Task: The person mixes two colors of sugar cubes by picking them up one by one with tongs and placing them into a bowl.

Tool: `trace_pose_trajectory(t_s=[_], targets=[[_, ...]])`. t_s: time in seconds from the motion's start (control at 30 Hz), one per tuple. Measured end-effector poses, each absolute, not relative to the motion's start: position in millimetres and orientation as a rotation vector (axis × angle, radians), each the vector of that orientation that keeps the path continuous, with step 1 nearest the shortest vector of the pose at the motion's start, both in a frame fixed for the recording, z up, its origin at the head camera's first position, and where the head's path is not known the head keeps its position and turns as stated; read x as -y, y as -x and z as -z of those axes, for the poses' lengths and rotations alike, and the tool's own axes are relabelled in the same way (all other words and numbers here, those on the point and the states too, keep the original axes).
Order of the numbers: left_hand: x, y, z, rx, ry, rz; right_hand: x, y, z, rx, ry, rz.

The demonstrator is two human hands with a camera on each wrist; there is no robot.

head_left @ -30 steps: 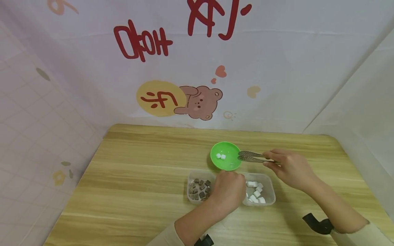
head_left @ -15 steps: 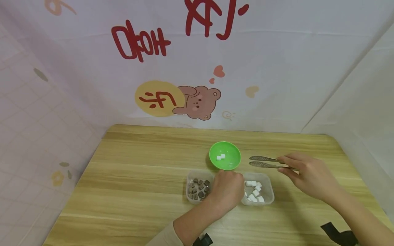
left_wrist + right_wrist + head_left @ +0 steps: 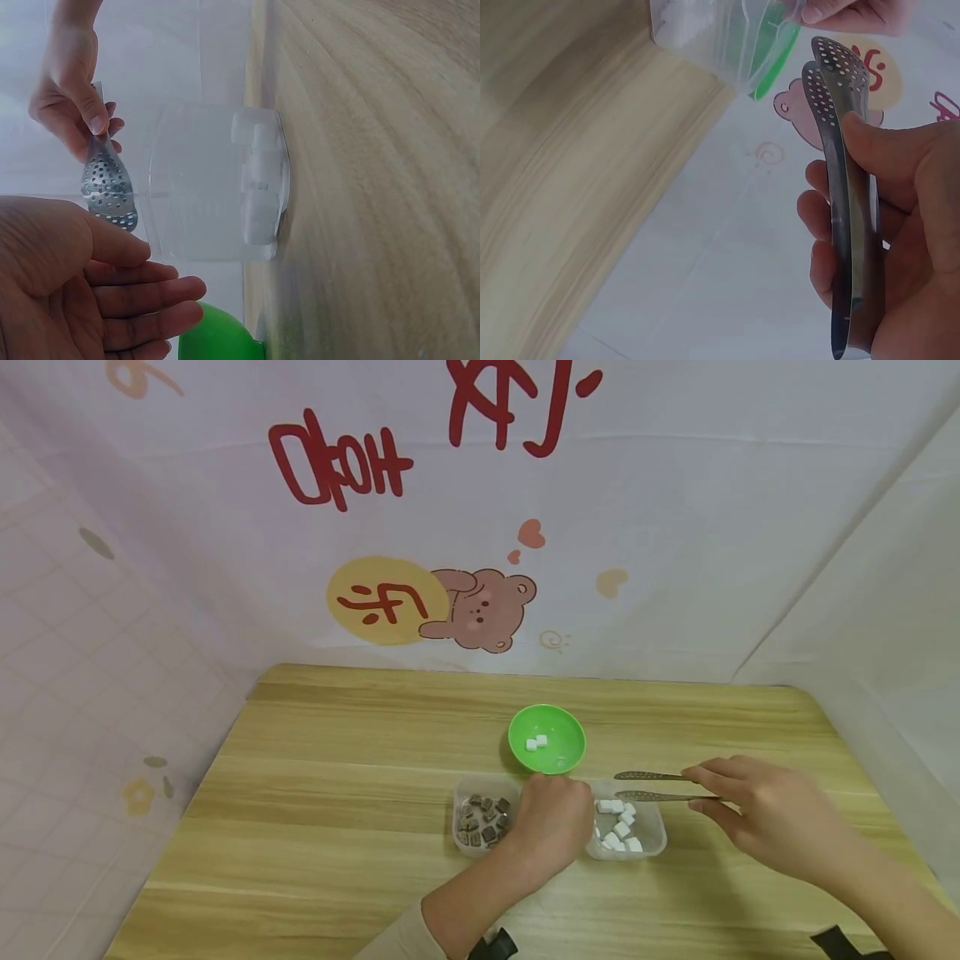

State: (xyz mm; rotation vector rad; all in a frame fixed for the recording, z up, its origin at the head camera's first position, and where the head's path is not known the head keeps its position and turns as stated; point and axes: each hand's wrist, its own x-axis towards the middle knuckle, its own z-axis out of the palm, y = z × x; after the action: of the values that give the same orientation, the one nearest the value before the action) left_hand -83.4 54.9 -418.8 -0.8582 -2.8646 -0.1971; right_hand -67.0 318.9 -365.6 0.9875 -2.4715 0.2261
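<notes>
My right hand (image 3: 765, 814) holds metal tongs (image 3: 660, 785) with perforated tips, pointing left. The tips are apart with nothing between them and overlap the back of a clear plastic box (image 3: 660, 835) in the head view. White cubes (image 3: 626, 822) lie in the box's right part. My left hand (image 3: 551, 818) is at the box's back rim; in the left wrist view the thumb lies on one side of the rim and the fingers (image 3: 150, 296) on the other. It hides the middle of the box. Brown cubes (image 3: 480, 822) lie on its left side.
A green bowl (image 3: 566, 727) stands behind the box, with two white cubes and a small clear spot inside. The wooden tabletop (image 3: 337, 827) meets a white patterned cloth wall (image 3: 675, 527) at the back and sides.
The tongs have moved from over the bowl's right edge, right and then toward me, to above the box's right part. The left hand has stayed where it was.
</notes>
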Motion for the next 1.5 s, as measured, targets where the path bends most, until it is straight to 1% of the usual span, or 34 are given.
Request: trace_pose_trajectory(t_s=[0.33,0.73,1.2,1.5], targets=[[-53.3,83.0,419.5,2.828,0.855,0.205,-306.3,70.5,375.8,2.472,-1.123,-0.148],[-53.3,82.1,419.1,2.811,0.854,0.194,-297.6,76.3,385.3,2.489,-1.221,-0.018],[-52.0,82.9,420.4,2.781,0.892,0.180,-279.5,77.7,387.2,2.513,-1.222,0.169],[-52.7,81.3,417.9,2.793,0.886,0.138,-278.5,78.6,390.9,2.484,-1.231,0.216]])
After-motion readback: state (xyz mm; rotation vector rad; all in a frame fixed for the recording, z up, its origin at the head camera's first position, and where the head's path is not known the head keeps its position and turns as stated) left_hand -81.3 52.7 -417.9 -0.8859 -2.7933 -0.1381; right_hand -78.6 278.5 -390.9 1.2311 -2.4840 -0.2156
